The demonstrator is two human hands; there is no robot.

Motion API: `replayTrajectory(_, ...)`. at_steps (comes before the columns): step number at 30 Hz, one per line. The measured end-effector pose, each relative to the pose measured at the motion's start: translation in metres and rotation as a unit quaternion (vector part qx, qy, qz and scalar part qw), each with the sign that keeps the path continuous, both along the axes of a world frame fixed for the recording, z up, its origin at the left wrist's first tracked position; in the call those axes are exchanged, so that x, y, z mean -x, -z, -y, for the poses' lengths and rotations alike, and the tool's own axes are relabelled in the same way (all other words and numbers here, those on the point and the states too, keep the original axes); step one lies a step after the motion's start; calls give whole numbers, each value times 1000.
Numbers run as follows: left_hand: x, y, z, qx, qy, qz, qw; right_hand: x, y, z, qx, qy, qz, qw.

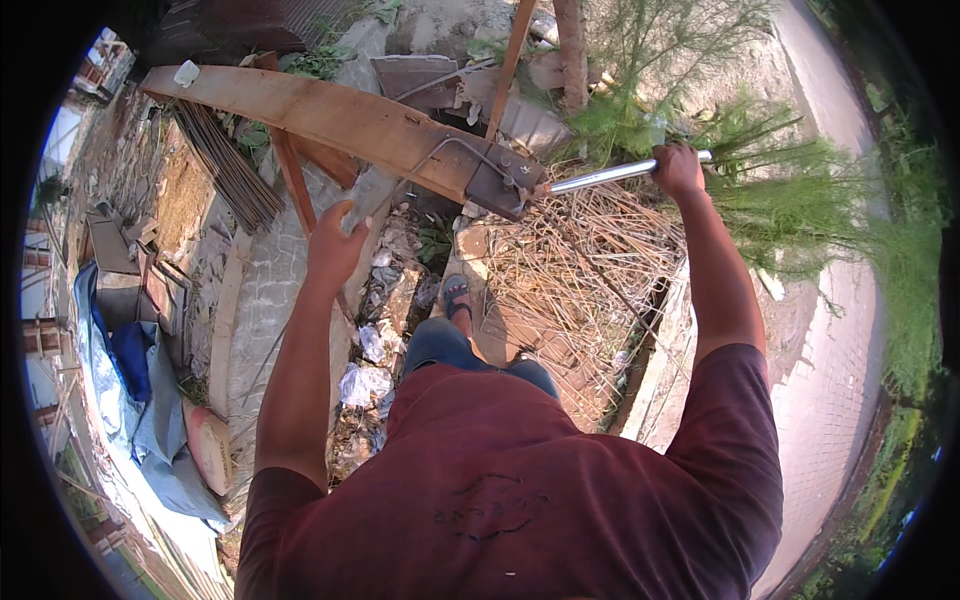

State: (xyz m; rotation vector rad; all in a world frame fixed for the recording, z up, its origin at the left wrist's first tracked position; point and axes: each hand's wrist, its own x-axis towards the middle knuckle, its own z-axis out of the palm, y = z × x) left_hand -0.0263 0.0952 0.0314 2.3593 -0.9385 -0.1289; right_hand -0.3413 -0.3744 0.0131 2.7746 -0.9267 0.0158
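Note:
My right hand [680,170] is wrapped round a silver metal pipe [608,177] near its outer end. The pipe's other end meets a dark metal plate [497,192] with small pegs, fixed at the near end of a long wooden plank [320,112]. A thin metal rod [428,157] with a bend in it lies across the plate and runs toward my left side. My left hand [336,245] is raised beside the plank, its thumb and fingers apart, close to the rod's end. Nothing shows in its grasp.
Wooden legs [290,175] hold up the plank. A heap of thin bent rods [575,265] covers the ground ahead of my feet. Straight rods [225,165] lean at the left, above a blue tarp [150,400]. Feathery green branches [770,190] reach in near my right arm.

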Motion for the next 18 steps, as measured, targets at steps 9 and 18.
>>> replayTrajectory(9,287,13,-5,42,126,-492,861,42,2,-63,0,67,82,994)
replayTrajectory(18,428,54,-52,-9,168,-449,878,91,9,-127,17,116,129,985)
